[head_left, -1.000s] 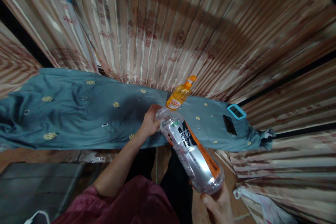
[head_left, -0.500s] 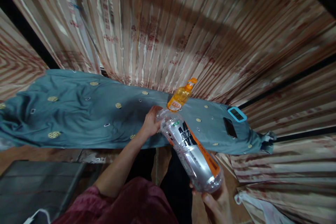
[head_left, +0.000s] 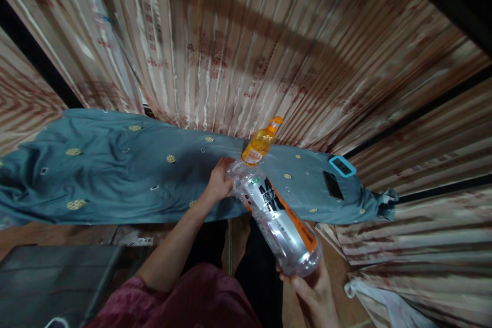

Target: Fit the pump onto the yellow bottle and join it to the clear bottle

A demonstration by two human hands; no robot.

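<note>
A large clear plastic drink bottle with a silver and orange label is tilted between my two hands, its neck up and to the left. My left hand is closed around the neck end; whether a cap is there is hidden. Under the base, my right hand grips the bottle with thumb and fingers. Just beyond the neck stands an orange pump bottle of yellow liquid, on the green patterned cloth that covers the narrow table.
A blue-framed digital clock and a dark phone lie at the cloth's right end. Pleated printed curtains hang behind and at the sides. A grey stool-like surface is at lower left, and a white plastic bag at lower right.
The view has shifted slightly, so most things sit a little further left. Both hands keep their hold on the drink bottle, with almost no change in its pose.
</note>
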